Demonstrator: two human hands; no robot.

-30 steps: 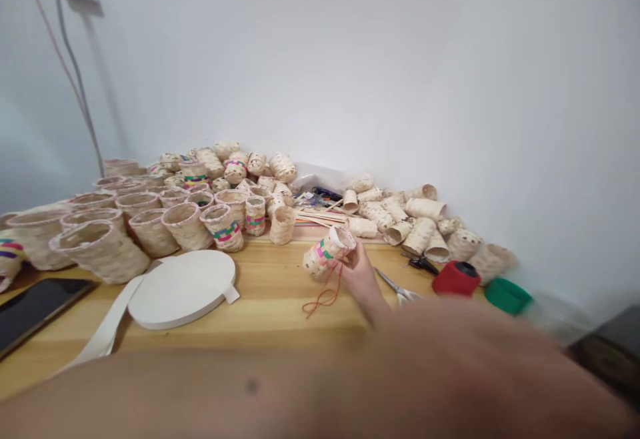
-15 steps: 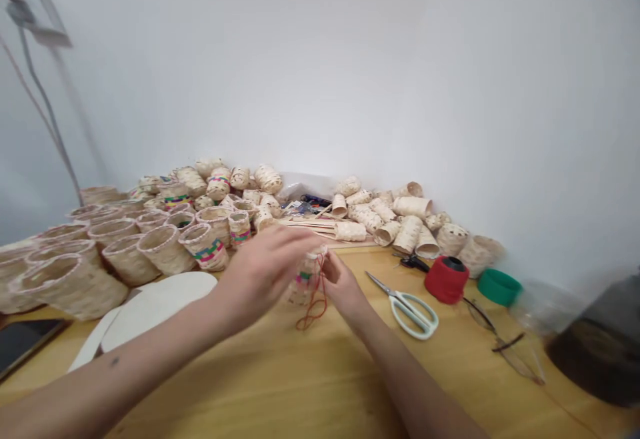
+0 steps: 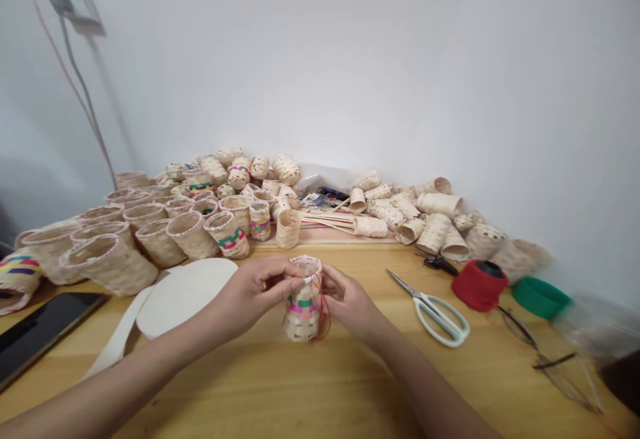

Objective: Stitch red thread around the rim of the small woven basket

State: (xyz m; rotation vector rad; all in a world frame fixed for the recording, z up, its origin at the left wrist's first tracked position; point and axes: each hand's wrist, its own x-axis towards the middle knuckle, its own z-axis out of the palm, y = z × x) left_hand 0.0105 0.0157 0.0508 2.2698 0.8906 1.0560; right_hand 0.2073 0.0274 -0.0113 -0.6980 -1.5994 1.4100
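Whereas the basket (image 3: 303,302) sat tilted in the right hand (image 3: 350,300) alone a second ago, it is now upright, low over the table (image 3: 320,385). The left hand (image 3: 255,289) has joined, and both hands pinch its sides near the rim. The red thread (image 3: 326,305) hangs alongside.

Plain white wall (image 3: 350,59), wooden table (image 3: 280,385).

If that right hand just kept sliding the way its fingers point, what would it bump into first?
The small woven basket; the right hand is touching its side. Past it, probably the left hand on the other side.
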